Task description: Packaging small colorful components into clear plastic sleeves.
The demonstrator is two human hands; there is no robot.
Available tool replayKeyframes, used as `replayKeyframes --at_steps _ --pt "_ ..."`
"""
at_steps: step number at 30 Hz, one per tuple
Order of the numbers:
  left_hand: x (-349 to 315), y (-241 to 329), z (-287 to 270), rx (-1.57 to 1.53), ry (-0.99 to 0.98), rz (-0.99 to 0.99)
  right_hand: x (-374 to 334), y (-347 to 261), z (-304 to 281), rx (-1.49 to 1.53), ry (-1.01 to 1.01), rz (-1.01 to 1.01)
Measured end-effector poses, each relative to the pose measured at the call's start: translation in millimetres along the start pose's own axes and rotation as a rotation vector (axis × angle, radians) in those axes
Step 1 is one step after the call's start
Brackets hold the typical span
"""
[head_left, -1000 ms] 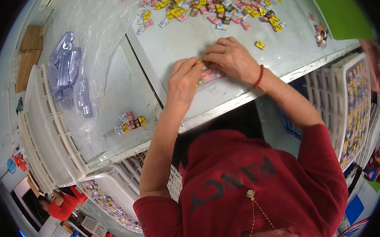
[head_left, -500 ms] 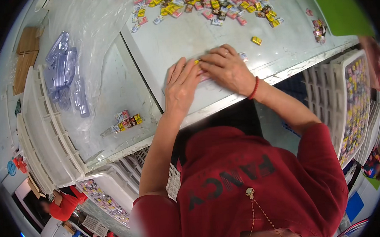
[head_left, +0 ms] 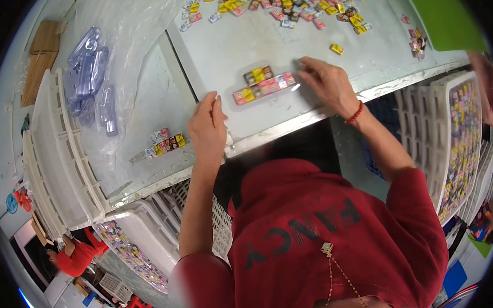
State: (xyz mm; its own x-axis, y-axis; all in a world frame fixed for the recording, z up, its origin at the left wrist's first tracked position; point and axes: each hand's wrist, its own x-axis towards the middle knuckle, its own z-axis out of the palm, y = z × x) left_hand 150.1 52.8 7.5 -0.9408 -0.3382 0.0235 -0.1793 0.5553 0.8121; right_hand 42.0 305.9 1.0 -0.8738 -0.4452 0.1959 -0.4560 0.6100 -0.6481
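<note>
On the pale table lies a straight row of small wrapped block-shaped pieces (head_left: pixel 265 88), pink, yellow and whitish, in what looks like a clear tray. Against its far side sits a shorter row of yellow and brown pieces (head_left: pixel 258 75). My left hand (head_left: pixel 207 122) rests by the table's front edge, left of the rows, fingers loosely stretched and holding nothing visible. To the right of the long row is my right hand (head_left: pixel 330 86), thumb and fingers apart, touching neither row. A single yellow piece (head_left: pixel 337 49) lies beyond it.
A loose heap of mixed pieces (head_left: pixel 283 4) spreads at the far side. To the left are clear plastic cases (head_left: pixel 89 73), a sheet of clear film (head_left: pixel 139 26) and another small group of pieces (head_left: pixel 165 146). Stacked white crates (head_left: pixel 423 128) stand at the right, beside the table.
My hands have parted and drawn off the rows, left hand toward the left and near edge, right hand to the right. Both rows now show. The whole view has shifted slightly.
</note>
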Motion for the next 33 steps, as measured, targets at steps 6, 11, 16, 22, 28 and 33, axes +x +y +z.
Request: replayKeyframes --at_steps 6,11,16,22,28,33 --pt "-1.1 2.9 12.7 -0.193 -0.027 -0.225 0.9 -8.1 14.3 0.272 -0.151 0.232" --pt "-12.7 -9.8 12.4 -0.32 0.051 -0.191 -2.7 -8.5 9.0 0.541 -0.167 0.365" --pt "-29.3 -7.0 -61.3 -0.193 0.258 -0.111 8.1 -63.1 39.2 0.825 -0.357 0.298" --pt "-44.7 -79.1 -130.7 -0.098 0.424 -0.254 16.2 -137.7 118.3 0.805 -0.485 0.16" --pt "-53.5 -125.7 -132.9 -0.035 0.501 -0.182 16.5 -157.5 152.2 0.637 -0.465 0.121" --pt "-52.4 -131.4 -132.7 -0.073 0.521 -0.169 15.0 -160.0 156.2 0.541 -0.426 0.066"
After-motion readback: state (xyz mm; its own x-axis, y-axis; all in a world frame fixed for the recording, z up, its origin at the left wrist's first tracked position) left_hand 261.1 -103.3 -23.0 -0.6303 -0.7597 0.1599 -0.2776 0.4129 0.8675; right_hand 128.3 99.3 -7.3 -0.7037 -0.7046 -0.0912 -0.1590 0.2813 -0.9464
